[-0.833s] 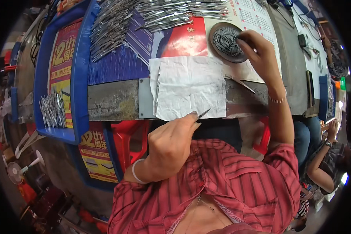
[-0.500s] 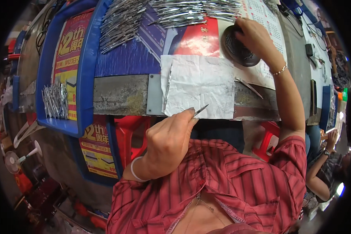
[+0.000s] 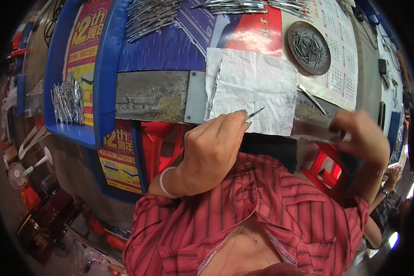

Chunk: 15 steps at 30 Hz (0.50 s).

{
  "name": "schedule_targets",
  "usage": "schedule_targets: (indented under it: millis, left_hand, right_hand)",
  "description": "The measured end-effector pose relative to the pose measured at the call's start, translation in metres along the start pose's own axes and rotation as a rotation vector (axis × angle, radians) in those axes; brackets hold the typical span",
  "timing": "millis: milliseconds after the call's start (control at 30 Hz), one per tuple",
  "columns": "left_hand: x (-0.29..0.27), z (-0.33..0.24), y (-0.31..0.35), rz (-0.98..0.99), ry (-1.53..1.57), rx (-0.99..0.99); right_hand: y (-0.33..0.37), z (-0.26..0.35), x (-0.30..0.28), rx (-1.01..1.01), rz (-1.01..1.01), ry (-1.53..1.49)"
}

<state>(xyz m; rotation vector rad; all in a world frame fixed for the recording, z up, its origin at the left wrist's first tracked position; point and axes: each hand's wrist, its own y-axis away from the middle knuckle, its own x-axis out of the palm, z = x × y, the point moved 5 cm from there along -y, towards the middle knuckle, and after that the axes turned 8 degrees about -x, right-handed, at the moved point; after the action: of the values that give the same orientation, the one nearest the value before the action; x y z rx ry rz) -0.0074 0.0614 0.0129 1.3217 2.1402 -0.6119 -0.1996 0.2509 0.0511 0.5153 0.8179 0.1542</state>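
While the left hand [image 3: 216, 143] pinches a slim pointed rod [image 3: 255, 113] above the white cloth [image 3: 255, 80], the blurred right hand [image 3: 364, 137] has left the dish [image 3: 325, 62] of metal pieces [image 3: 306, 45], so reaching there seems finished; whether it grasps anything, I cannot tell.

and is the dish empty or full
In between: the dish holds a loose scatter of small metal pieces, with some of its bare floor showing near the rim.

The table [image 3: 147, 99] had a worn near edge. Below it were a left stool [image 3: 163, 129] and a right stool [image 3: 325, 151], both red. Past its left end were grey floor [image 3: 78, 177] and a white fan [image 3: 17, 175].
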Motion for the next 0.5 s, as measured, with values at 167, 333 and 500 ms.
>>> schedule_targets:
  millis: [167, 333, 500]
  left_hand:
    - [0.013, -0.008, 0.0, 0.057, 0.002, 0.042]
    - [0.019, -0.028, 0.003, 0.108, -0.021, 0.1]
    - [0.021, -0.036, 0.007, 0.093, -0.052, 0.114]
  right_hand:
    - [-0.012, 0.034, 0.036, -0.092, -0.468, -0.238]
    - [-0.041, 0.03, 0.075, -0.112, -0.641, -0.935]
    - [-0.054, 0.029, 0.085, -0.177, -0.602, -1.086]
